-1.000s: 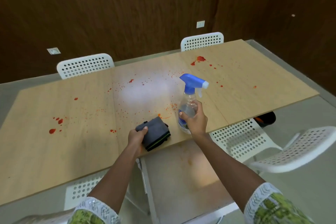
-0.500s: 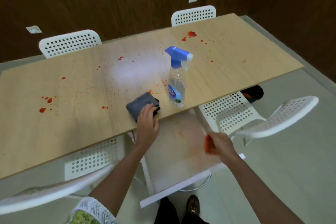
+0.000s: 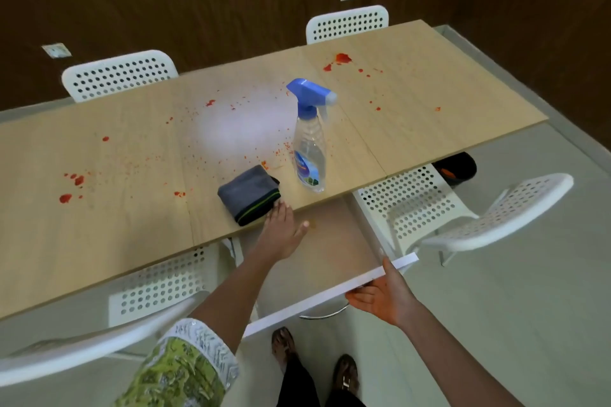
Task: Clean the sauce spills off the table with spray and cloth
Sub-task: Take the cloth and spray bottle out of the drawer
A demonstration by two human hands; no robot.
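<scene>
The long wooden table carries red sauce spills, with larger blots at the far right and the left and fine specks across the middle. A clear spray bottle with a blue trigger head stands upright near the front edge, nobody touching it. Left of it lies a folded grey cloth. My left hand reaches over the table's edge, its straight fingertips at the cloth's near side. My right hand lies palm up under the white front of a pulled-out drawer, thumb against it.
White perforated chairs stand behind the table, at the near right and near left. A black object sits under the table's right part. My feet stand just before the drawer.
My right hand let go of the spray bottle, dropped below the table and now meets the drawer front. My left hand loosened from the cloth and slid to its near edge.
</scene>
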